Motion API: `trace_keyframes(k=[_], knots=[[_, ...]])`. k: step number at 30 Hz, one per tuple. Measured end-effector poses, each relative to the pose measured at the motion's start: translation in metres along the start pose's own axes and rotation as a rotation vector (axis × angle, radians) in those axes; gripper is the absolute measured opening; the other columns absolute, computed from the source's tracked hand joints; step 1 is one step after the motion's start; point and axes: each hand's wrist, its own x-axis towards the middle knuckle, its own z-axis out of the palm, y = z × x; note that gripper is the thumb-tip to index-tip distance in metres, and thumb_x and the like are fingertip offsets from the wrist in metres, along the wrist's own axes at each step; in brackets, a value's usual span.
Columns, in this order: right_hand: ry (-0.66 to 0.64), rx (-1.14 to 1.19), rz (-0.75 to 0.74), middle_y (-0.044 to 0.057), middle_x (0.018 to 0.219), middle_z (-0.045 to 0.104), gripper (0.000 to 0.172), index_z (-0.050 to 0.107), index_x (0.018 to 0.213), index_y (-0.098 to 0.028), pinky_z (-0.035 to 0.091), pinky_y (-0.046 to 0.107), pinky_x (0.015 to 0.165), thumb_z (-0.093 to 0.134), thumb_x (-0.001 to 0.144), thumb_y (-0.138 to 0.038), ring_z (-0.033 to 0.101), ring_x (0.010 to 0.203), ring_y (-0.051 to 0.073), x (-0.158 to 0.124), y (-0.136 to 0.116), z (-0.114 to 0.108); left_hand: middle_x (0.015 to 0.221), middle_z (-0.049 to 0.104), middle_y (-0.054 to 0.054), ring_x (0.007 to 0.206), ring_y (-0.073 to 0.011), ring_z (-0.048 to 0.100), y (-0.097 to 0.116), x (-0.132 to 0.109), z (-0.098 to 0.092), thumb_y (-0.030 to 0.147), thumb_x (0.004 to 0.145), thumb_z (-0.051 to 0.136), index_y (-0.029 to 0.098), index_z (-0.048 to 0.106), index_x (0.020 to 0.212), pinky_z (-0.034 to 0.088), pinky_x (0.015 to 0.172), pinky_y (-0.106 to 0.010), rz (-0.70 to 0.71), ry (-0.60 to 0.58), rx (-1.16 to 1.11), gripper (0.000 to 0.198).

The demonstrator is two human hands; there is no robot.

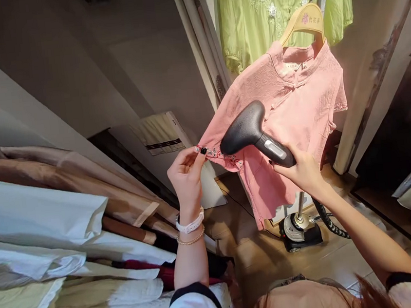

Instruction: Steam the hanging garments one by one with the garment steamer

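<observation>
A pink short-sleeved blouse (296, 110) hangs on a pale wooden hanger (304, 23). My left hand (186, 175) pinches the embroidered cuff of its left sleeve and holds the sleeve stretched out sideways. My right hand (303, 170) is closed round the handle of a black garment steamer head (249, 130), whose face lies against the sleeve near the cuff. A black hose (328, 219) runs from the handle down to the steamer base (299, 230) on the floor.
A green embroidered blouse (278, 4) hangs behind the pink one. Rolls and folded stacks of fabric (63, 237) fill the left side. A cardboard box (163, 134) leans on the wall. Wooden floor (260, 256) lies below; a dark doorway opens at right.
</observation>
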Motion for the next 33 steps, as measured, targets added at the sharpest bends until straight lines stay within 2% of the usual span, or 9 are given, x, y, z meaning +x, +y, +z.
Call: trace_keyframes(k=[4,8,15,19,23,26,30,33], knots=[[0.031,0.038,-0.042,0.007,0.106,0.073,0.045,0.065,0.120,-0.022,0.053,0.035,0.076,0.073,0.081,-0.044,0.069,0.089,0.026,0.009,-0.009,-0.005,0.084,0.072,-0.002,0.078,-0.0133,0.066,0.004,0.000,0.000,0.034,0.077,0.084,0.020,0.077,0.089,0.054,0.075,-0.024,0.015,0.010,0.004,0.020],[-0.038,0.105,-0.010,0.007,0.110,0.073,0.048,0.062,0.125,-0.023,0.053,0.036,0.081,0.071,0.082,-0.041,0.069,0.095,0.027,0.011,-0.006,-0.002,0.085,0.072,-0.001,0.079,-0.0136,0.066,0.006,0.001,0.000,0.034,0.077,0.084,0.020,0.077,0.089,0.054,0.077,-0.025,0.065,0.025,0.045,0.020],[-0.126,0.080,0.177,0.003,0.084,0.070,0.036,0.065,0.104,-0.022,0.048,0.030,0.063,0.072,0.081,-0.048,0.064,0.072,0.022,-0.038,0.027,0.014,0.086,0.071,-0.002,0.079,-0.0138,0.067,-0.005,0.007,-0.002,0.038,0.077,0.084,0.019,0.075,0.090,0.054,0.076,-0.025,0.027,0.026,0.047,0.025],[-0.014,0.148,0.217,0.003,0.083,0.070,0.037,0.064,0.103,-0.022,0.049,0.031,0.061,0.073,0.081,-0.050,0.063,0.072,0.022,-0.048,0.023,0.005,0.086,0.071,-0.003,0.079,-0.0138,0.066,-0.008,0.009,-0.001,0.039,0.076,0.084,0.018,0.074,0.091,0.054,0.073,-0.025,0.024,0.037,0.060,0.028],[0.163,0.141,0.237,0.003,0.084,0.070,0.044,0.064,0.110,-0.022,0.051,0.033,0.062,0.073,0.080,-0.053,0.063,0.072,0.023,-0.033,0.008,-0.008,0.087,0.069,-0.002,0.078,-0.0137,0.066,-0.005,0.007,0.005,0.042,0.077,0.083,0.019,0.072,0.091,0.055,0.075,-0.025,0.015,0.037,0.078,0.029],[0.221,0.140,0.214,0.003,0.085,0.070,0.043,0.064,0.107,-0.021,0.050,0.033,0.062,0.072,0.080,-0.054,0.062,0.072,0.022,-0.015,-0.003,-0.010,0.086,0.067,-0.001,0.078,-0.0131,0.064,-0.001,0.002,0.010,0.042,0.074,0.084,0.020,0.070,0.089,0.054,0.075,-0.025,-0.019,0.034,0.013,0.031],[0.165,0.100,0.089,0.005,0.090,0.072,0.045,0.065,0.111,-0.021,0.051,0.033,0.066,0.072,0.080,-0.052,0.065,0.076,0.023,0.007,-0.003,-0.013,0.085,0.063,-0.001,0.077,-0.0112,0.062,0.006,-0.007,0.014,0.044,0.072,0.086,0.021,0.064,0.085,0.053,0.073,-0.022,-0.124,0.014,-0.142,0.034],[0.088,0.030,-0.054,0.007,0.101,0.074,0.048,0.066,0.119,-0.020,0.052,0.035,0.074,0.071,0.080,-0.046,0.068,0.085,0.025,0.021,0.006,-0.020,0.089,0.063,0.000,0.079,-0.0108,0.062,0.008,-0.014,0.015,0.042,0.075,0.086,0.021,0.065,0.087,0.053,0.075,-0.022,-0.107,0.039,-0.146,0.032]])
